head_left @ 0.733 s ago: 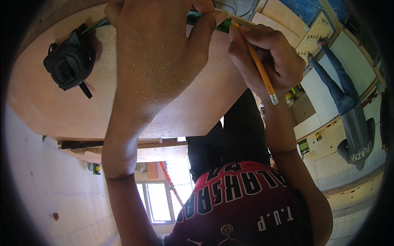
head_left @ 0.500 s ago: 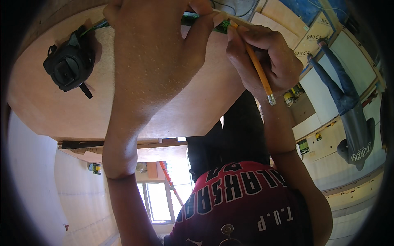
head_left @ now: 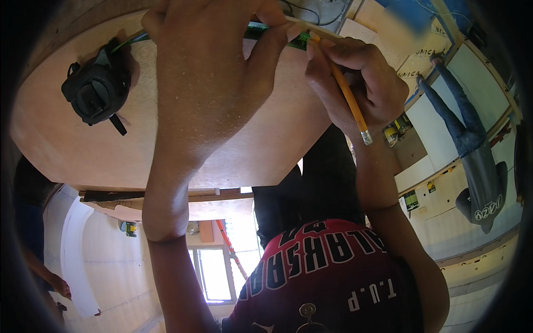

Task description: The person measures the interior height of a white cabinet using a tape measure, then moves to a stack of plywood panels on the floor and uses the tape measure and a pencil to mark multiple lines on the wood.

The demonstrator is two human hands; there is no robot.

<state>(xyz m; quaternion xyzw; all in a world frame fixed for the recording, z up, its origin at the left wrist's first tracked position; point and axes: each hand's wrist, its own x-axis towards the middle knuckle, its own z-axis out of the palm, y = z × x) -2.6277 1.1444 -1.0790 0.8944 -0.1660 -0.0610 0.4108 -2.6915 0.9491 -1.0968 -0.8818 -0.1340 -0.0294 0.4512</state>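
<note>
On the left of the wooden board (head_left: 250, 150) sits your black tape measure (head_left: 98, 93). Its green strip (head_left: 256, 31) runs right, near the far edge, under your left hand (head_left: 211, 66); I can't tell if those fingers are pinched. Your right hand (head_left: 363, 77) has its fingers squeezed on the orange pencil (head_left: 346, 91), tip by the strip.

A pencil (head_left: 348, 94) is slanting over a tape measure (head_left: 95, 91) pulled out across a board (head_left: 266, 139).
The orange pencil is pointing its tip at the green blade (head_left: 300, 41), its metal-banded end leaning toward the lower right; the black case is lying on the pale wooden board's left side, the partly covered blade running rightward near the far edge.
</note>
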